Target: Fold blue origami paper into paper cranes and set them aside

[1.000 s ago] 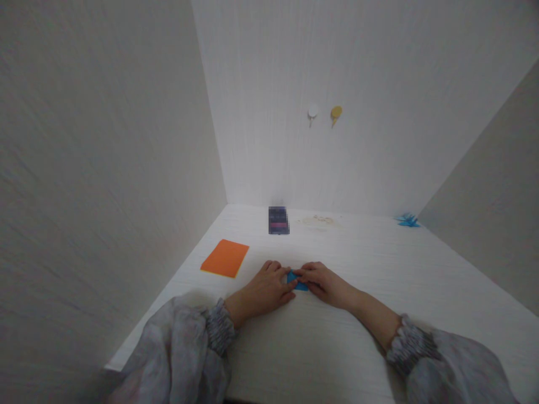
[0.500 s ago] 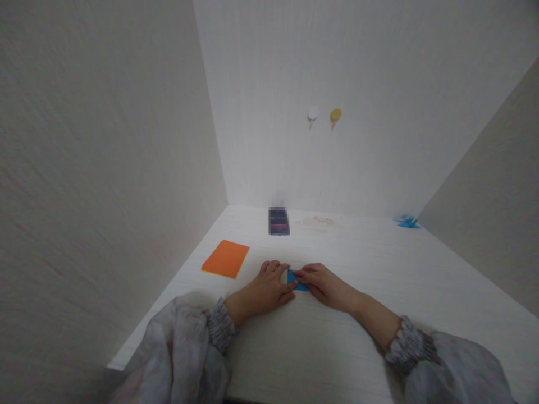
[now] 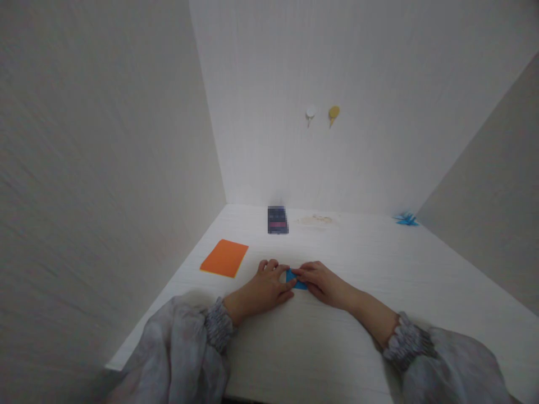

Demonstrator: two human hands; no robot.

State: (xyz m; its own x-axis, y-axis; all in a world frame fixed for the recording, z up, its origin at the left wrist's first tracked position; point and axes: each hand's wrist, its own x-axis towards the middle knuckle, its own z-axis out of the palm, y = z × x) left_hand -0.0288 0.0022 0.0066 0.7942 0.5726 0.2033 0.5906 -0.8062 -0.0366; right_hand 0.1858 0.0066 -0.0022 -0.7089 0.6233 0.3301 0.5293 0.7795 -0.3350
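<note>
A small folded piece of blue origami paper (image 3: 299, 285) lies on the white table between my two hands. My left hand (image 3: 266, 289) holds it at its left side, with the thumb on the paper and the index finger along the upper edge. From the other side my right hand (image 3: 324, 283) presses on it, its fingers bunched together over the paper's right part. Those fingers hide much of the sheet, so its full folded shape cannot be made out.
Left of my hands lies orange paper (image 3: 224, 258) on the table (image 3: 311, 348). A blurred dark object (image 3: 278, 220) is at the back. Blue folded paper shapes (image 3: 406, 219) sit in the back right corner. A white hook (image 3: 310, 112) and a yellow hook (image 3: 334, 113) hang on the wall.
The whole view has shifted very slightly. Both hands keep the same hold on the blue origami paper, with no clear movement of the fingers.
</note>
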